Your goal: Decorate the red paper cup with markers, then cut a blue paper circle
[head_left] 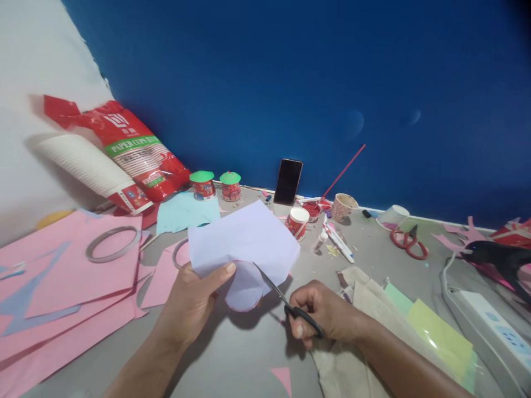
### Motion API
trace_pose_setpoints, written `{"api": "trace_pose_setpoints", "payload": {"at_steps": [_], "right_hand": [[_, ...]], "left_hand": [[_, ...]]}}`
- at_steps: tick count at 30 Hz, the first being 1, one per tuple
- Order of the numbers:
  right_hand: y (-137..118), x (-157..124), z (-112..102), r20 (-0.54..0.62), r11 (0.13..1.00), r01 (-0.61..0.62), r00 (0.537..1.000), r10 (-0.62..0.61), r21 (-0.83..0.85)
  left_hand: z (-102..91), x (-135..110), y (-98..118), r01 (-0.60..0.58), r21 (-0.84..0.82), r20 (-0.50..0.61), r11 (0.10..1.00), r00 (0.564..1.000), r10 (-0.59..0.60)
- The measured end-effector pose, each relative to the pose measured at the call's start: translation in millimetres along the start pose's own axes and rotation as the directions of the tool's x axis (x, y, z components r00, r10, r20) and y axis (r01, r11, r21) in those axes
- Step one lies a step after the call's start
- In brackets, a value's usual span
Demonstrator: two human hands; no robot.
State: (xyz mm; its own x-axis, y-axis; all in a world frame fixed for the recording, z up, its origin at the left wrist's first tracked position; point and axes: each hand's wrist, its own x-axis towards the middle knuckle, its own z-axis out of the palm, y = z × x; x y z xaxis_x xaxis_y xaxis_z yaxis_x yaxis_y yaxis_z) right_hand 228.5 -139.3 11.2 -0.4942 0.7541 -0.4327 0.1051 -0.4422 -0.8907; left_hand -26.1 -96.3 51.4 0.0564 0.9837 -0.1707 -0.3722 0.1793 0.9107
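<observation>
My left hand [193, 301] pinches a sheet of pale lilac paper [244, 237] above the grey table [249, 354], thumb on top near its lower edge. The sheet's lower part is cut into a rounded curve. My right hand [321, 315] grips black-handled scissors [286, 304], whose blades point up and left into the paper's lower right edge.
Pink sheets [70, 282] and a tape ring [113, 243] lie left. A paper-cup sleeve [91, 168] and red bag [136, 149] lean at the back left. Small decorated cups [297, 222], a phone [287, 181], markers [339, 242], red scissors [409, 243] and a power strip [489, 326] sit behind and right.
</observation>
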Motion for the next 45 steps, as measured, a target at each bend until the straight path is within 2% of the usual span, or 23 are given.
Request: {"api": "trace_pose_setpoints", "payload": {"at_steps": [6, 15, 21, 30, 40, 45], "right_hand": [[1.5, 0.3, -0.5, 0.001, 0.999, -0.025, 1.0, 0.025, 0.024], [4.7, 1.7, -1.6, -0.015, 0.999, -0.035, 0.999, 0.036, 0.015], [2.2, 0.0, -1.6, -0.003, 0.998, -0.057, 0.998, 0.057, 0.008], [0.6, -1.6, -1.1, -0.017, 0.998, -0.062, 0.998, 0.062, 0.006], [-1.6, -2.2, -2.6, 0.015, 0.997, -0.08, 0.997, 0.08, -0.018], [-1.8, -2.4, -2.4, 0.013, 0.998, -0.063, 0.998, 0.063, -0.019]], "left_hand": [[-7.8, 5.8, -3.7, 0.052, 0.037, 0.058, 0.998, 0.997, -0.054], [-16.8, 8.7, 1.0, 0.056, 0.136, 0.082, 0.989, 0.994, -0.067], [-25.3, 12.1, 5.4, 0.06, 0.253, 0.159, 0.966, 0.982, -0.103], [-21.6, 14.3, 18.9, 0.049, 0.389, 0.229, 0.92, 0.962, -0.148], [-23.1, 18.7, 23.3, 0.048, 0.426, 0.249, 0.903, 0.954, -0.168], [-20.7, 18.7, 25.4, 0.03, 0.465, 0.293, 0.885, 0.938, -0.185]]}}
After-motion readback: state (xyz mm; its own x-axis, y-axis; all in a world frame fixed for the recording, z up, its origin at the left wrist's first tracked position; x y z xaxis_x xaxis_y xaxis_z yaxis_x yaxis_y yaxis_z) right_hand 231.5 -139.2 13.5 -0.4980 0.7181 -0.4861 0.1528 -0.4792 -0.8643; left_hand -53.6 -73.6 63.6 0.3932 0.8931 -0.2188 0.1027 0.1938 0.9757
